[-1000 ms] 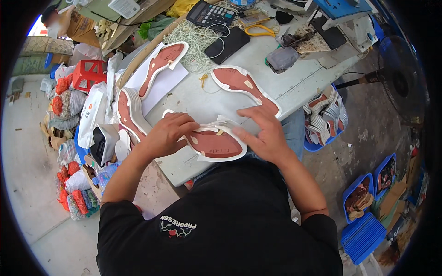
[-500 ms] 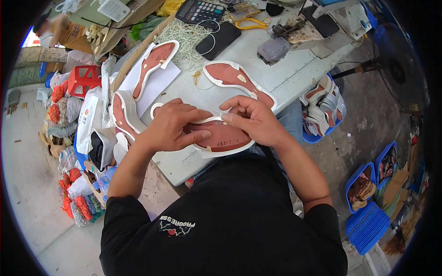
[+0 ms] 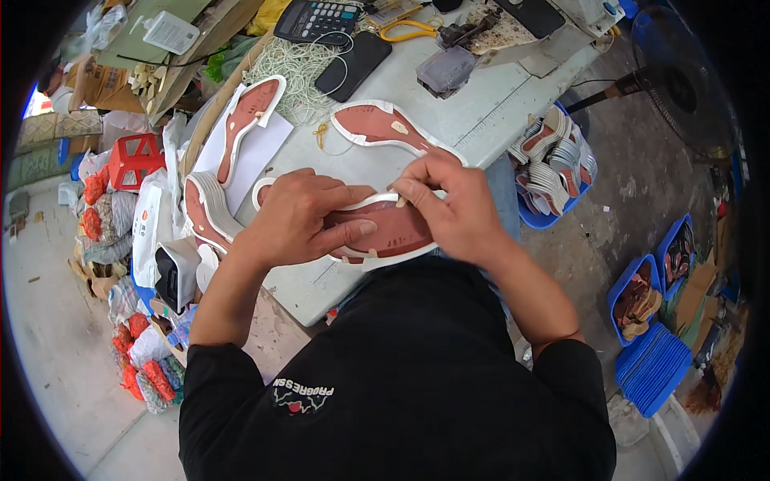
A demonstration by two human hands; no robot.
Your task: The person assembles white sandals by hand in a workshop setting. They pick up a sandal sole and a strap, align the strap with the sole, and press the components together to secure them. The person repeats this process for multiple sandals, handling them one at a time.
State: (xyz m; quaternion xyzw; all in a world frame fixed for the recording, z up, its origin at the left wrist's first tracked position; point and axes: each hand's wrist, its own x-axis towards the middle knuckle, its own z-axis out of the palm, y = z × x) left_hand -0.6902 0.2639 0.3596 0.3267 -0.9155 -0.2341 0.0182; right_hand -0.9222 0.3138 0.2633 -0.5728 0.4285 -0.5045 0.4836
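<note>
A reddish-brown shoe insole [image 3: 393, 230] with a white edge strip lies across my two hands, above the near edge of the table. My left hand [image 3: 298, 218] is closed round its left part, thumb flat on the brown face. At its far edge my right hand [image 3: 451, 204] pinches the white border between thumb and fingertips, where a small beige bit shows. A second insole [image 3: 367, 125] rests just beyond my right hand. To the left, another insole [image 3: 250, 103] lies on white paper [image 3: 273, 143], near a stack of white-edged insoles [image 3: 210, 210].
Tangled pale cord [image 3: 298, 74], a calculator [image 3: 317, 20], a black phone [image 3: 353, 66] and yellow-handled pliers [image 3: 405, 30] sit on the table's far side. Blue baskets [image 3: 553, 210] of shoe parts and a fan [image 3: 678, 88] stand right. A red stool [image 3: 135, 162] and bags are left.
The view has shifted, so the table things appear further left and higher. My right fingertips now pinch the insole's far edge more tightly. My left hand keeps its hold.
</note>
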